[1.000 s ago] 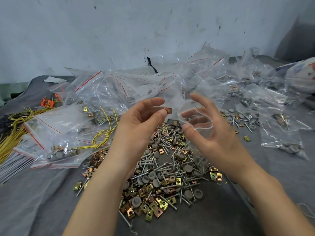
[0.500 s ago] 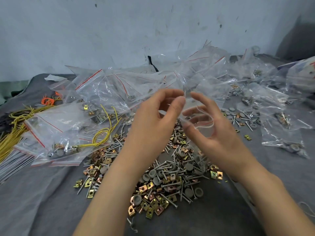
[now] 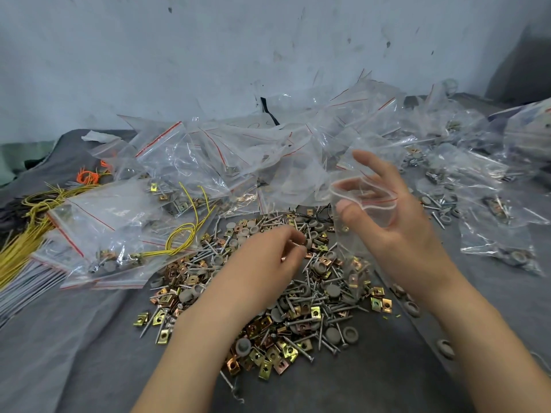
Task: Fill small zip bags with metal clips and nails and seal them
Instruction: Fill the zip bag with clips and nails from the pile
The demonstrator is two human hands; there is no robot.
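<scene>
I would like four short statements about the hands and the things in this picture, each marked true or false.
1. The right hand holds a small zip bag with its mouth open. True.
2. The left hand is raised beside the bag. False: it is down on the pile of clips and nails.
3. The yellow wire lies right of the pile. False: it lies left.
4. Filled bags lie behind the pile. True.
</scene>
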